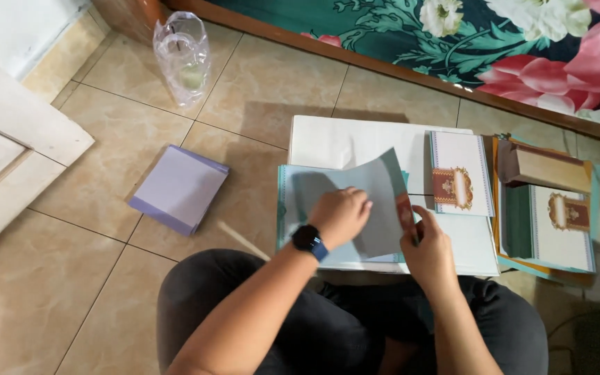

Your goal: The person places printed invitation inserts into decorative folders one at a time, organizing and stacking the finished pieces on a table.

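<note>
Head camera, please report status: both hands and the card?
Left hand flat on the grey-blue card, pressing. Right hand pinches its right edge. Card half folded over white board. Nothing in the way.

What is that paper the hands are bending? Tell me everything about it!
The folded sheet is thin, pale blue-grey card, plain on the side facing up, with a reddish patterned strip showing at its right edge. It is curved upward mid-fold, not flat. The left hand, with a dark watch on its wrist, presses down on its middle, while the right hand pinches its right edge. It lies over a teal-bordered sheet on the white board on the tiled floor.
</note>
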